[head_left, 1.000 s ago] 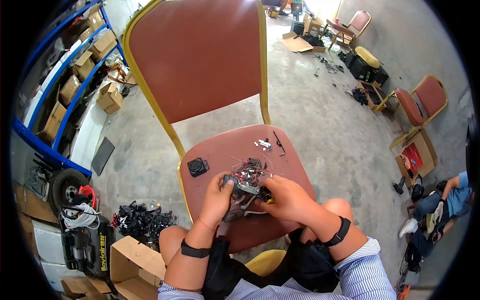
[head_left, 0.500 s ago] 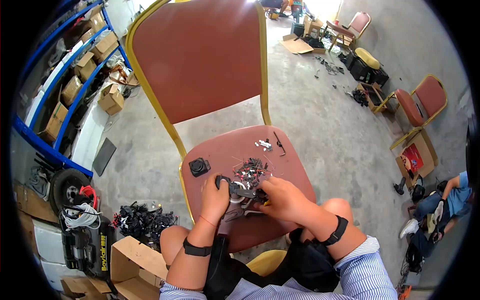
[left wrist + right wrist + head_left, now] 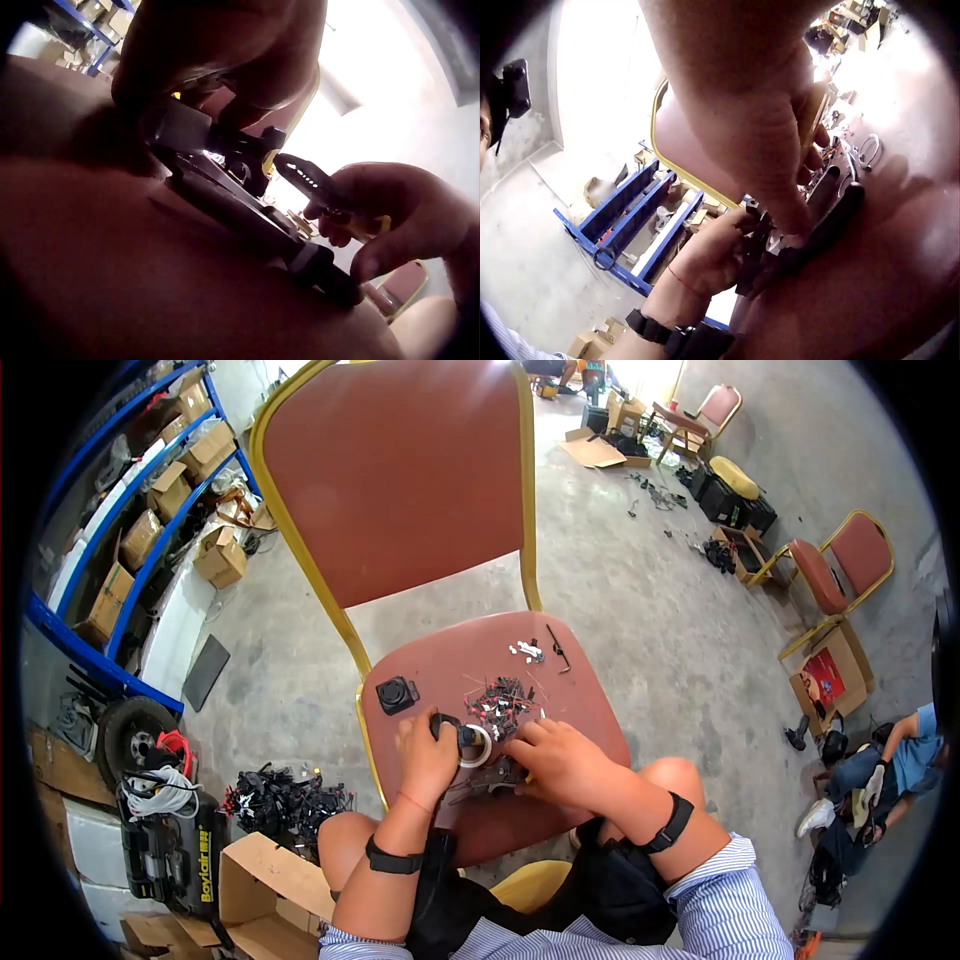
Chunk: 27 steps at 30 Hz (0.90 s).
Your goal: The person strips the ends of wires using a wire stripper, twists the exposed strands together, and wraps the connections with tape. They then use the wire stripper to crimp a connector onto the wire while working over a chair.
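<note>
My left hand (image 3: 425,758) grips a small black plastic part (image 3: 447,722) low over the front of the red chair seat (image 3: 420,660). Opposite it, my right hand (image 3: 565,758) holds a wire stripper with yellow on its handles; its dark notched nose (image 3: 304,176) points toward the left hand in the left wrist view. A white ring (image 3: 486,753) shows between the hands. Close beneath them, a tool with dark handles (image 3: 845,210) lies along the seat in the right wrist view. Beyond the fingers sits a pile of black and red wire scraps (image 3: 508,702).
A square black device (image 3: 397,695) sits at the seat's left. Small white pieces (image 3: 526,651) and a thin black hex key (image 3: 559,650) lie at its back right. On the floor, left, are a black heap of parts (image 3: 285,805) and an open carton (image 3: 270,880).
The wire stripper's nose, earlier reaching across to the black part, has drawn back and is now largely hidden under my right hand in the head view. More of the white ring shows.
</note>
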Motion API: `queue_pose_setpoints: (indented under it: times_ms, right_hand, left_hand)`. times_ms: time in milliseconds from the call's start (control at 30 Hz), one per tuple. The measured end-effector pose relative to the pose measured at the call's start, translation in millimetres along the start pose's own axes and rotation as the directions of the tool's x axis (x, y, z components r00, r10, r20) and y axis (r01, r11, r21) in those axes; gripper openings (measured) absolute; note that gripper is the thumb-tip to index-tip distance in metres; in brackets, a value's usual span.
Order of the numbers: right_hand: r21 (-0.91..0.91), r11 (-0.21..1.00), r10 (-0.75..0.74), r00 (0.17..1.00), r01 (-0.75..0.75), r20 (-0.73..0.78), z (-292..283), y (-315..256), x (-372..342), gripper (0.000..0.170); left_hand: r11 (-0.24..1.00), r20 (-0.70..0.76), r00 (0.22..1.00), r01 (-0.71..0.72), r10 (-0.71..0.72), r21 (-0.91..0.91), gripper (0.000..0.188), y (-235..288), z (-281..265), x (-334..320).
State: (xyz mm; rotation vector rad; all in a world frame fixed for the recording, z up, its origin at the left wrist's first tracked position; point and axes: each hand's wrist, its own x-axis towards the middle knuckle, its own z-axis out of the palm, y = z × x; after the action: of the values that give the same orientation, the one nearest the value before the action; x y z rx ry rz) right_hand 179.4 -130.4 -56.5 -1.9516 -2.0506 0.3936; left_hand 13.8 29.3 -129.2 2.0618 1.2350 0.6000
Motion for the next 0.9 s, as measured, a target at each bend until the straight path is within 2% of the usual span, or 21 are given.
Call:
queue_pose_setpoints:
  times_ms: [267, 367, 467, 567, 900]
  right_hand:
    - [0.049, 0.998, 0.033, 0.999, -0.034, 0.013, -1, 2, -1, 0.047]
    - [0.052, 0.998, 0.039, 0.999, -0.039, 0.018, 3, 3, -2, 0.058]
    - [0.105, 0.992, 0.068, 0.995, -0.075, 0.068, -3, 0, -3, 0.058]
    - [0.096, 0.992, 0.073, 0.996, -0.078, 0.059, -2, 0, -4, 0.05]
    - [0.064, 0.995, 0.069, 0.993, -0.075, 0.092, 3, 2, -7, 0.05]
  left_hand:
    - [0.999, 0.012, 1.0, -0.009, 0.01, -0.035, 0.044, -2, -1, 0]
    - [0.998, 0.011, 1.0, 0.015, -0.014, -0.057, 0.044, 4, -3, -1]
    - [0.999, 0.004, 1.0, 0.003, -0.003, -0.033, 0.043, 6, -4, -2]
    - [0.999, -0.021, 0.999, -0.033, 0.033, 0.0, 0.043, 6, -3, -3]
    - [0.998, -0.053, 0.996, -0.067, 0.067, 0.01, 0.043, 13, -3, -7]
